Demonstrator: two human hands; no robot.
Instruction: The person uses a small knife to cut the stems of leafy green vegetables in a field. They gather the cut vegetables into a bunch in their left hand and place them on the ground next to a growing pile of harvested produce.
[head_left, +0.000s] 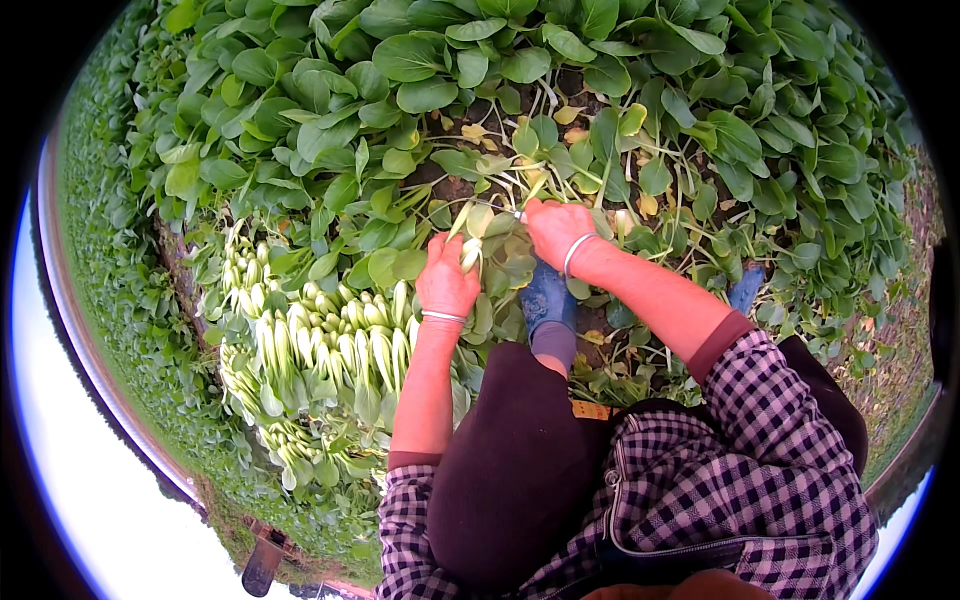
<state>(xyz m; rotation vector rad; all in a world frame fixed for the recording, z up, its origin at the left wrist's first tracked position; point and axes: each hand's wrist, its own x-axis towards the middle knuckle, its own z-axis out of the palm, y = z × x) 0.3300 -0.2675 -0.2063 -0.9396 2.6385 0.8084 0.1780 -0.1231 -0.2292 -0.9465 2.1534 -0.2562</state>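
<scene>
My left hand is closed around a few pale-stemmed leafy greens, which look like young bok choy. My right hand grips a small knife; its thin blade points left, close to the stems above my left hand. Most of the knife's handle is hidden in my fist. Left of my left forearm lies a pile of cut greens, with their pale stem ends bunched in rows. Loose and yellowed leaves are scattered over the soil beyond my hands.
Dense standing greens rise ahead and to both sides. My blue shoe is planted just below my right hand, and the other shoe is farther right among leaves. An orange printed object shows beneath my lap.
</scene>
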